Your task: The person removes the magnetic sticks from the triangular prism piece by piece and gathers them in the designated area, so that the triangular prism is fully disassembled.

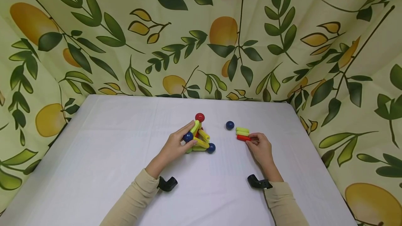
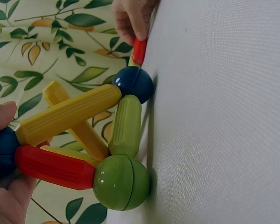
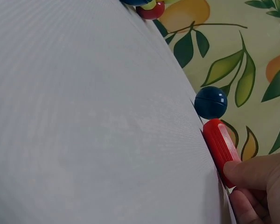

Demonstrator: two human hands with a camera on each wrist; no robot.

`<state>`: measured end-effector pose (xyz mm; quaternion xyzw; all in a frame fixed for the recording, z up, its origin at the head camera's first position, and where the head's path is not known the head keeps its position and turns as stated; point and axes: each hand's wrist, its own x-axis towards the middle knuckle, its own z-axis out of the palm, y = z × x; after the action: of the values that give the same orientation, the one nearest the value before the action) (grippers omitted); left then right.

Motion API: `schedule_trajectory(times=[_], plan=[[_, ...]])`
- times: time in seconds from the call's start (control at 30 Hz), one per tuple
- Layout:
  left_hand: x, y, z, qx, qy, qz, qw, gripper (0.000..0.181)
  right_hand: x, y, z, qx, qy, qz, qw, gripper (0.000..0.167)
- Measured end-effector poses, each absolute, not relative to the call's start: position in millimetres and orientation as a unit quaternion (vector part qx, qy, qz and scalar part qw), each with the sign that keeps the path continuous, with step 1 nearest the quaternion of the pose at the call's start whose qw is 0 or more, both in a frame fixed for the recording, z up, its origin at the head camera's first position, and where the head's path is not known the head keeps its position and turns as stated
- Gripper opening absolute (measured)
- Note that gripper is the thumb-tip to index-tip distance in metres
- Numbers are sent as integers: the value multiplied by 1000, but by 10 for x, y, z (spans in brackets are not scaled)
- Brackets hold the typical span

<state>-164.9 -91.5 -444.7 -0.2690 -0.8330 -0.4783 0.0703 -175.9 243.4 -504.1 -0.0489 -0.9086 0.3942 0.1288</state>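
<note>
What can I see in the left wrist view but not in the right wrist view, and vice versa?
Only the left wrist view shows the left hand, the green ball and the yellow rods. Only the right wrist view shows the loose blue ball. Both show the right hand pinching a red rod, part of the ball-and-rod structure, the white tabletop and the patterned curtain.

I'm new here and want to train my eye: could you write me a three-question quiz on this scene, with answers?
1. What colour is the rod that the right hand pinches? A) yellow B) red C) green

2. True or false: the loose blue ball lies apart from the model.

3. Fill in: the left hand holds the model at a ____ ball.

Key: 1. B; 2. True; 3. blue.
</note>
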Motion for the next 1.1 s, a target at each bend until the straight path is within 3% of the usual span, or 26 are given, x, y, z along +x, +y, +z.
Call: schedule_trajectory(times=[0.27, 0.7, 1.1], plan=[[-1653, -914, -4453, -273, -830, -480, 73, 64, -1752, 2422, -5003, -73, -900, 416, 110, 39], [-1652, -914, -4444, -267, -832, -481, 69, 64, -1718, 2399, -4911, -19, -866, 471, 169, 46], [-1649, -910, -4442, -271, -830, -483, 73, 64, -1673, 2232, -4786, 26, -855, 505, 112, 46]])
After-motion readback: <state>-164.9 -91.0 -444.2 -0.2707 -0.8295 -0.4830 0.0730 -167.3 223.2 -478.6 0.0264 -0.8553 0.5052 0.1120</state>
